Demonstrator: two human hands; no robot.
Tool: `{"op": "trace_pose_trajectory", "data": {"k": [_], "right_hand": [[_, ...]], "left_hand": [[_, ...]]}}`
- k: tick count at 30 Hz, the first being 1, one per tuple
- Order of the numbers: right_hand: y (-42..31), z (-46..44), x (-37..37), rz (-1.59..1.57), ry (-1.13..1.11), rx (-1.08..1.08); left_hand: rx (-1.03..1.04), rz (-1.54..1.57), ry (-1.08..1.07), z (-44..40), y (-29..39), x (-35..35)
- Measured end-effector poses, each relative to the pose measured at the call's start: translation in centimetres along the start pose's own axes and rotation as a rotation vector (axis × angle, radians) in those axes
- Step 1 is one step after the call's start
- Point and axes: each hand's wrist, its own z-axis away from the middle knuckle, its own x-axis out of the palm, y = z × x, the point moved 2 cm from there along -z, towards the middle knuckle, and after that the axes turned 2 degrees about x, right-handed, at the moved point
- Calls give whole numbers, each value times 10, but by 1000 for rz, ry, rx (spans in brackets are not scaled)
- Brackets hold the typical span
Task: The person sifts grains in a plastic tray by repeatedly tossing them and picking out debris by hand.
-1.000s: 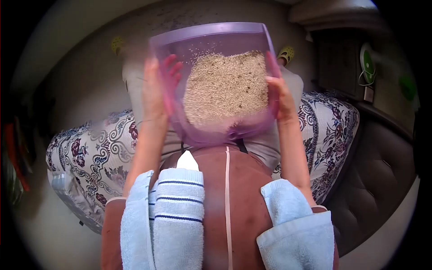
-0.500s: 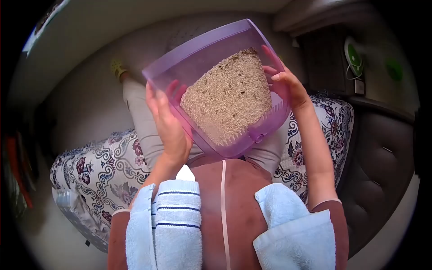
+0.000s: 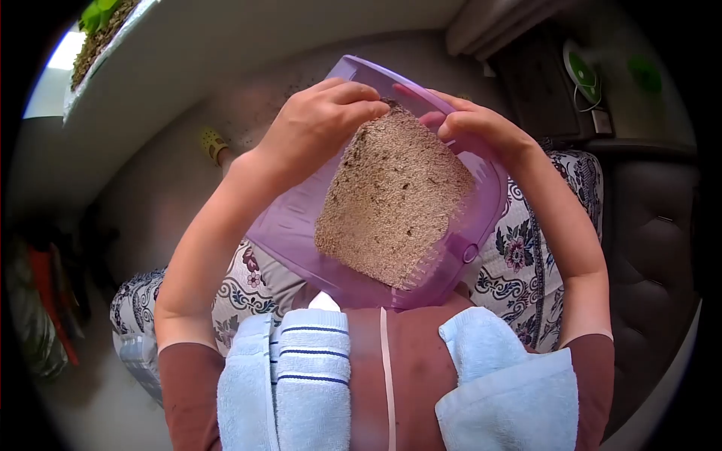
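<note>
A translucent purple plastic container point(image 3: 289, 218) is tilted over my lap, with a heap of pale grain point(image 3: 395, 199) in it, dotted with dark bits. My right hand point(image 3: 481, 128) grips its upper right side, thumb inside the rim. Over the top edge of the grain is my left hand point(image 3: 327, 116), fingers bent and pinched together at the dark bits there; whatever lies between the fingertips is too small to make out. A light blue towel point(image 3: 312, 376) hangs over my brown shirt.
Patterned fabric point(image 3: 519, 255) covers the seat beneath me. A dark padded headboard point(image 3: 654, 263) stands at the right. Beyond it are a dark cabinet point(image 3: 538, 90) and a green and white device point(image 3: 583, 71). A planter with leaves point(image 3: 109, 37) shows at the upper left.
My left hand has let go of the container's left side and moved up to the grain's top edge. The container has turned and tilted in my right hand, and the grain has shifted.
</note>
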Motion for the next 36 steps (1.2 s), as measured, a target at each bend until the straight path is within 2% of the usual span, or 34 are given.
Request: {"op": "trace_pose_trajectory", "data": {"k": [1, 3, 15, 18, 26, 30, 34, 36], "right_hand": [[-2, 2, -4, -27, 68, -15], [-5, -1, -2, -3, 34, -20], [-14, -8, 21, 71, 25, -43], [-16, -6, 25, 65, 37, -48], [-20, -6, 24, 103, -52, 4], [-27, -7, 33, 125, -68, -31], [-30, -7, 42, 51, -122, -74], [-29, -6, 40, 38, -124, -86]], "left_hand": [[21, 7, -5, -12, -10, 15], [68, -43, 20, -16, -14, 24], [-158, -254, 58, 0, -3, 25], [-155, -224, 132, 1, -4, 26], [-149, -214, 93, 5, -4, 11], [-174, -192, 81, 17, -8, -4], [-186, -197, -27, 30, -8, -23], [-213, -107, -3, 28, -4, -26]]}}
